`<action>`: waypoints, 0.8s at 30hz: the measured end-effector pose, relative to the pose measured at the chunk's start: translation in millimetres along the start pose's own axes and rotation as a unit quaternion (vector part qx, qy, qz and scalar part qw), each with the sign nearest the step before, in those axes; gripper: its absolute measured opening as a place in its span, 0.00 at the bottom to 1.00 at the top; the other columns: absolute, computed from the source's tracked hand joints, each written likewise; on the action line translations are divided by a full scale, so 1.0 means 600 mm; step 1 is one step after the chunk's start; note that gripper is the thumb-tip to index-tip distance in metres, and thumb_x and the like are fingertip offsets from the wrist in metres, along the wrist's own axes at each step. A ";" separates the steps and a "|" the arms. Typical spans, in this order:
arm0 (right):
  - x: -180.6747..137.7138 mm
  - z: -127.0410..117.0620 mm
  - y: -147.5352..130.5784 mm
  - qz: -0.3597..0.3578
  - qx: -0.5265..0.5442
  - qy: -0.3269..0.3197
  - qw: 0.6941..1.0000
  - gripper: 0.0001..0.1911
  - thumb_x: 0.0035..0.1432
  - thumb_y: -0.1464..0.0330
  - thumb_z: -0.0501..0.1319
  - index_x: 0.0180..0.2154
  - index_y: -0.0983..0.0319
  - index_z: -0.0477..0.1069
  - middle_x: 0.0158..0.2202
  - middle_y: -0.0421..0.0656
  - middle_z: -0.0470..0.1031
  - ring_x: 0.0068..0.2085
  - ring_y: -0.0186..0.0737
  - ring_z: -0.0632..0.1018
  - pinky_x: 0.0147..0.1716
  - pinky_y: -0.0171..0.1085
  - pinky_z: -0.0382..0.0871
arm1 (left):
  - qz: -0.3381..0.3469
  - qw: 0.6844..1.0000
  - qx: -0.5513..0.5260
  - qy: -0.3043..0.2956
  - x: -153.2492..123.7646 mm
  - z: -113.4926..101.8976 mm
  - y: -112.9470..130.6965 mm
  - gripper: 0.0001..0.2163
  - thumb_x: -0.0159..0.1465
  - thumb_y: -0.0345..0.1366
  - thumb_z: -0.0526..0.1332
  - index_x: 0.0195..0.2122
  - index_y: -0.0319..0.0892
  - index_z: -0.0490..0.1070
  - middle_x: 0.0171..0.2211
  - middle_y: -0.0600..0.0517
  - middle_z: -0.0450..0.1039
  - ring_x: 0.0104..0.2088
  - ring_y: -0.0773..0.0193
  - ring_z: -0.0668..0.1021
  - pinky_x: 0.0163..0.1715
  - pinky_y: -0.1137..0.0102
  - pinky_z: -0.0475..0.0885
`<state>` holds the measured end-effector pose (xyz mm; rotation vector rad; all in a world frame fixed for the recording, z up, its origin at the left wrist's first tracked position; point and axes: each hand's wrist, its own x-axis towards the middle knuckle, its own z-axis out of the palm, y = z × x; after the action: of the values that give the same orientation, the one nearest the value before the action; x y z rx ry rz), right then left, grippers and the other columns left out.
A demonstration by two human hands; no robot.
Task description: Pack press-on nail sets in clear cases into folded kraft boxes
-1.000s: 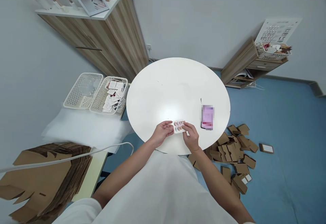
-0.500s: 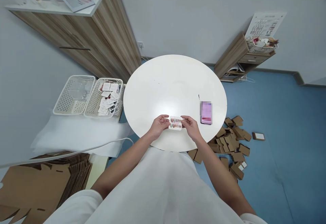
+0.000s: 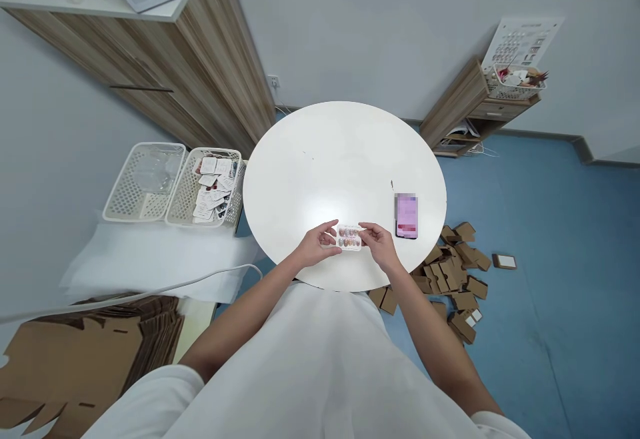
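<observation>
A small white card of press-on nails (image 3: 349,238), set in two rows of pink, orange and grey tones, is over the near part of the round white table (image 3: 345,152). My right hand (image 3: 379,246) pinches the card's right edge between thumb and fingers. At the left edge, my left hand (image 3: 316,244) has its fingers apart, index fingertip by the upper corner and thumb by the lower one. Whether those tips touch the card, I cannot tell.
A phone (image 3: 407,216) lies on the table's right side. Left stand two white baskets, one holding many cards (image 3: 213,189), above flattened cardboard (image 3: 70,366). Small brown boxes (image 3: 450,276) are heaped on the floor at right. A white cable (image 3: 200,281) crosses at left.
The nail card has shifted slightly right in my right hand. My left hand's fingers have spread and loosened at its left edge. The view has tilted a little.
</observation>
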<state>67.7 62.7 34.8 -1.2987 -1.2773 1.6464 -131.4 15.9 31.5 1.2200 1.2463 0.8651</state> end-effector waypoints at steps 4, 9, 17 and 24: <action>-0.001 -0.007 0.004 -0.008 -0.031 -0.015 0.999 0.21 0.49 0.59 0.59 0.45 0.61 0.66 0.28 0.39 0.68 0.28 0.32 0.70 0.32 0.38 0.68 | 0.067 0.990 0.127 -0.011 0.003 -0.001 -0.004 0.34 0.49 0.36 0.66 0.57 0.50 0.54 0.39 0.51 0.65 0.33 0.69 0.72 0.40 0.66 0.69; -0.004 -0.026 0.004 -0.064 -0.155 -0.136 0.976 0.31 0.50 0.64 0.59 0.56 0.57 0.55 0.42 0.45 0.67 0.38 0.35 0.71 0.41 0.41 0.68 | 0.090 0.978 0.186 0.002 0.007 0.001 -0.008 0.31 0.52 0.35 0.64 0.57 0.48 0.54 0.38 0.51 0.65 0.33 0.68 0.71 0.38 0.67 0.70; 0.006 -0.035 0.022 -0.113 -0.228 -0.163 0.953 0.35 0.51 0.66 0.59 0.59 0.55 0.48 0.39 0.42 0.67 0.34 0.34 0.73 0.43 0.43 0.68 | 0.083 0.976 0.198 0.022 0.002 0.005 -0.006 0.31 0.53 0.36 0.63 0.57 0.49 0.52 0.38 0.52 0.65 0.32 0.69 0.71 0.38 0.66 0.70; 0.044 0.010 0.032 -0.115 -0.217 -0.219 0.944 0.36 0.50 0.65 0.59 0.59 0.56 0.48 0.40 0.43 0.68 0.34 0.35 0.72 0.40 0.43 0.68 | 0.055 0.976 0.199 0.069 -0.015 -0.030 -0.033 0.33 0.52 0.36 0.64 0.58 0.47 0.52 0.39 0.51 0.65 0.34 0.67 0.71 0.39 0.66 0.70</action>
<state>56.0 79.2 8.6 -0.9885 -2.0710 1.5891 -153.1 6.7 15.6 1.5804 1.5250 0.8137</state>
